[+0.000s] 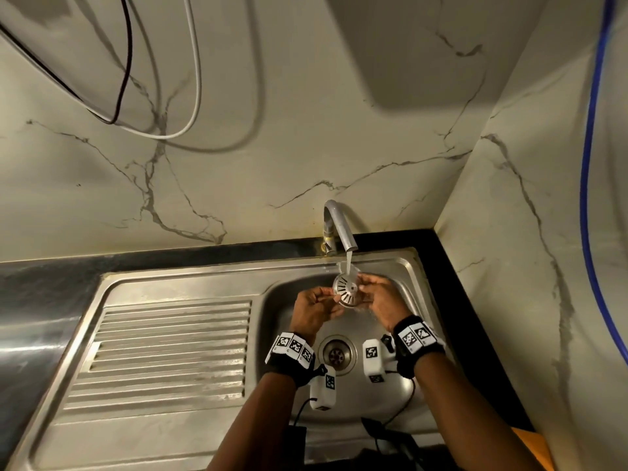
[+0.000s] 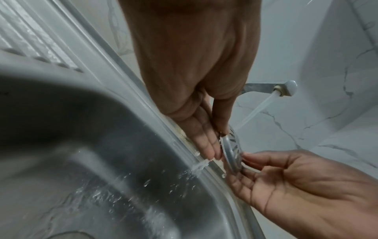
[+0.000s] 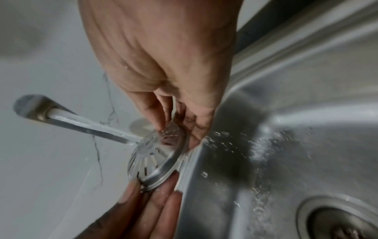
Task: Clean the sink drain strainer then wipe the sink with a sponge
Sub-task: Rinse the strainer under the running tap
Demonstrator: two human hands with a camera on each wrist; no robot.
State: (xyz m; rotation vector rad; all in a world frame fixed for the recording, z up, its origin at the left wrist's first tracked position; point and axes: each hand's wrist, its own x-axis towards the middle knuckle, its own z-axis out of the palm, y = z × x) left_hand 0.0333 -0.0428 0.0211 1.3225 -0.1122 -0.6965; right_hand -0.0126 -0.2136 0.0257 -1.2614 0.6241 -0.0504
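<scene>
Both hands pinch strainer [image 1: 345, 287] rim: left hand [image 1: 314, 309], right hand [image 1: 381, 298]; tap [image 1: 341, 229] water hits it above sink [image 1: 401, 266]

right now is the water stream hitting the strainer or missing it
Touching. In the right wrist view the water stream from the tap lands on the slotted face of the strainer and sprays off into the sink.

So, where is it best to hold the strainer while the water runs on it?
Probably by its flat rim, pinched from both sides, as the left hand and right hand do now. The strainer is tilted on edge under the tap, so side grips leave its slotted face open to the stream.
</scene>
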